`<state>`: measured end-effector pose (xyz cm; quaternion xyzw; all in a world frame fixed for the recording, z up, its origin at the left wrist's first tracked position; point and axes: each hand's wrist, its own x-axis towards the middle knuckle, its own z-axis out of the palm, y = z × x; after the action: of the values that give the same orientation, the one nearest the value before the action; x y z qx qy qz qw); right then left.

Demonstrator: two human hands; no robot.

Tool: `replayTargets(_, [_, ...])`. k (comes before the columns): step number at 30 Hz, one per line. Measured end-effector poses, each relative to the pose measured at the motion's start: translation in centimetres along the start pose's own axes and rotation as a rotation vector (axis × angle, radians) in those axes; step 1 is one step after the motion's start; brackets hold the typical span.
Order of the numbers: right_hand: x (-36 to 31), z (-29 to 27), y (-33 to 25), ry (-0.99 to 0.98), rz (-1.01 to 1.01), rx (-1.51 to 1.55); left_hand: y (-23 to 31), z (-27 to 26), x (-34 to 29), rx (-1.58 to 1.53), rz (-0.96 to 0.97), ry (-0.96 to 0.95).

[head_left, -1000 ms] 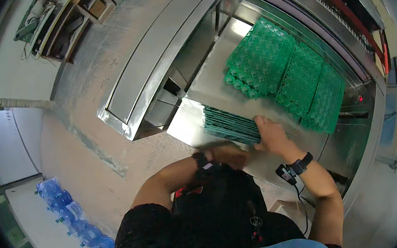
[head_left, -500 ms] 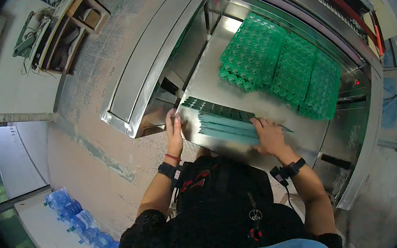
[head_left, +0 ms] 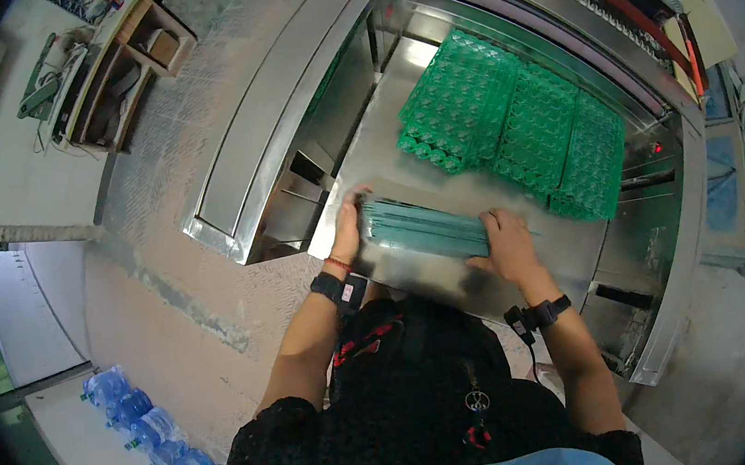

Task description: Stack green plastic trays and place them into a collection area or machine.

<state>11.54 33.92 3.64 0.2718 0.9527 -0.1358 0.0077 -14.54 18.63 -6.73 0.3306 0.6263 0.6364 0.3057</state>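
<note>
A bundle of thin grey-green sheets (head_left: 423,228) stands on edge on the metal worktop (head_left: 453,280), near its front. At its left end, my left hand (head_left: 349,232) is closed against the sheets, its fingertips partly hidden behind them. My right hand (head_left: 510,245) grips the opposite end, thumb in front and fingers over the top. The sheet edges lie nearly even at the left, while a few thin tips stick out beyond my right hand. Farther back on the worktop lie bright green lace-patterned stacks (head_left: 513,127), side by side.
A wide metal frame (head_left: 273,105) borders the worktop on the left, and a machine with a toothed strip (head_left: 549,6) runs along the back. Blue water bottles (head_left: 150,427) line the lower left. A wooden shelf unit (head_left: 126,77) stands at the upper left.
My left hand has moved from the worktop's left edge onto the bundle's left end. The fanned, slanting sheets, with their dark patterned faces showing, are now drawn together into a more even bundle.
</note>
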Motion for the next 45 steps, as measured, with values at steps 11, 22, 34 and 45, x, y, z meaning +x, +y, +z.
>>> replayTargets(11, [-2.2, 0.6, 1.5, 0.015, 0.109, -0.033, 4.0, 3.4, -1.3, -0.065, 0.113, -0.055])
replayTargets(22, [-7.7, 2.8, 6.5, 0.521, 0.428, 0.794, 3.4, 4.8, -2.4, -0.039, 0.003, -0.035])
replayTargets(34, [-5.4, 8.6, 6.3, 0.385, 0.208, 1.375, 4.1, 5.3, -2.8, -0.035, 0.014, -0.071])
replayTargets(45, [-5.3, 6.6, 4.5, 0.383, 0.409, 1.293, 2.8, 6.4, -3.7, -0.093, -0.027, 0.113])
